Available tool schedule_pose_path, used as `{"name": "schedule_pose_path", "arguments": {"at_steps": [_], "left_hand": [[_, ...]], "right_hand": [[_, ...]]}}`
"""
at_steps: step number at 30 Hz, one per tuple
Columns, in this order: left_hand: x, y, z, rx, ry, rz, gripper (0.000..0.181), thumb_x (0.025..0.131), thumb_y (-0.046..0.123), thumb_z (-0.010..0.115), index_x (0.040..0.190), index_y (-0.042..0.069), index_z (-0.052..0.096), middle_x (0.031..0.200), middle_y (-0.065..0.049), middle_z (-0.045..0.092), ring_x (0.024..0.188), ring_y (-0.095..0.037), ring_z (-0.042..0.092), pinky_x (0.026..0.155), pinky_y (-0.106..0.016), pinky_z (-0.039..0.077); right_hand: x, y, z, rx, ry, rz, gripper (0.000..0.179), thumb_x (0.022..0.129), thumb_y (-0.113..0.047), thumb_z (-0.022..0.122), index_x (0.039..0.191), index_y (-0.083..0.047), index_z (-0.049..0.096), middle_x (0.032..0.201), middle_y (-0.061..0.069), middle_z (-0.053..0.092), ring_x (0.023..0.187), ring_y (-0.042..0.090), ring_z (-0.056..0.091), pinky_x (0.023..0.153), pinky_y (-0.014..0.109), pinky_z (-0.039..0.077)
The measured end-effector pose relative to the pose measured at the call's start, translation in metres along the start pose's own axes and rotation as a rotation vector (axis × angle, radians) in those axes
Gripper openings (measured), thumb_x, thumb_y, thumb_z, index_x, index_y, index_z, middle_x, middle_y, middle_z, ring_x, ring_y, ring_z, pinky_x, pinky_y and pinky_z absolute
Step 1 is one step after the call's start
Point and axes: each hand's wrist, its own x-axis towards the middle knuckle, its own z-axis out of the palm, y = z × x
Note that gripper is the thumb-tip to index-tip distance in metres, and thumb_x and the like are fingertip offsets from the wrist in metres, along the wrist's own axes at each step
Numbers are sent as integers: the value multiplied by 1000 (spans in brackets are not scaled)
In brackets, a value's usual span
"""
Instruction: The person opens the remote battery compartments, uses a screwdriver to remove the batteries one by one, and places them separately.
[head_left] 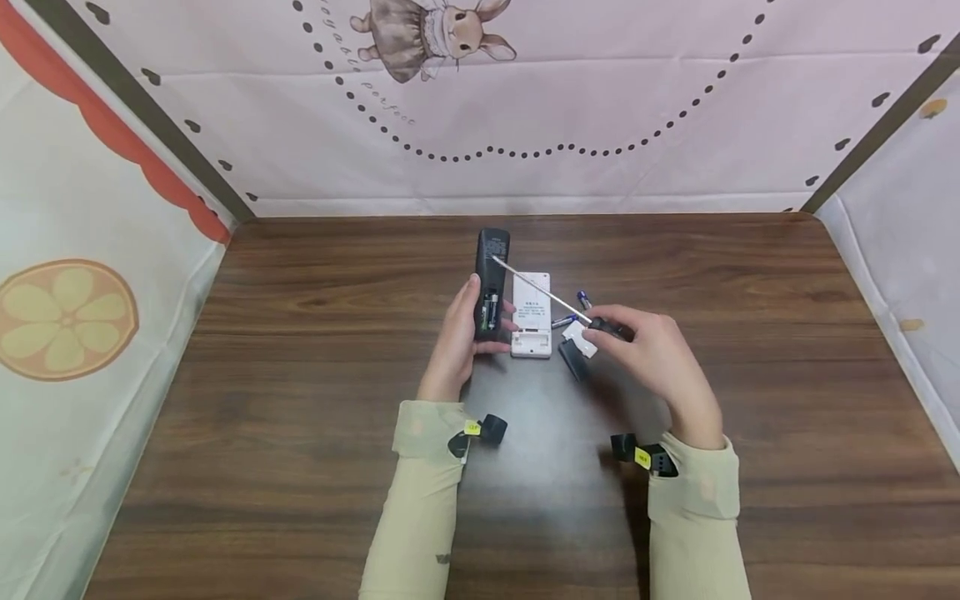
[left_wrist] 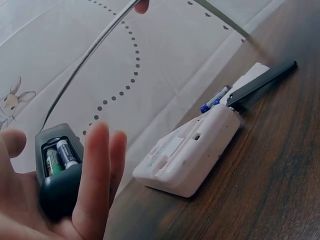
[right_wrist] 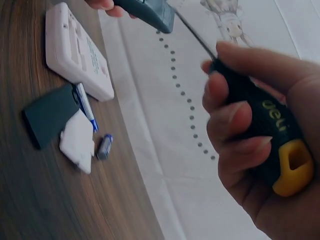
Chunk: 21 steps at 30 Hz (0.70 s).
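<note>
My left hand [head_left: 452,337] holds a black remote control [head_left: 486,275] with its back side up. Its battery compartment is uncovered, and two batteries [left_wrist: 59,156], one partly green, lie inside. In my right hand [head_left: 663,354] is a deli screwdriver [right_wrist: 260,110] with a dark and yellow handle, gripped with curled fingers. The long metal shaft [head_left: 542,292] slants toward the remote, its tip overlapping the printed label in the head view. Right of the left hand, a white remote control [head_left: 532,292] lies back up on the table, its battery bay uncovered.
Beside the white remote lie two blue batteries [right_wrist: 105,147], a white battery cover [right_wrist: 79,140] and a black battery cover [right_wrist: 47,115]. The wooden table [head_left: 322,417] reaches back to a printed cloth [head_left: 570,100].
</note>
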Motion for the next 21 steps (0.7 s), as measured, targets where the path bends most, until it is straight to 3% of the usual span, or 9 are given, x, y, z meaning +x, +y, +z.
{"name": "schedule_pose_path", "arguments": {"at_steps": [8,21], "left_hand": [[0,0,0,3,62,6,56,87,59,35,117,13,48,106,-25,55,73,-27,63,52,-42,53],[2,-1,0,70,165,15,52,86,58,39,112,14,50,105,-25,55,79,-35,61,52,-42,53]], "right_hand": [[-8,1,-9,-45,-96,-66,32,84,-42,58,110,-24,64,108,-2,62,96,14,56,81,39,46],[-12,3,-13,-140,-51,-161,29,84,-36,61,110,-24,65,101,-2,64,90,14,58,73,36,47]]}}
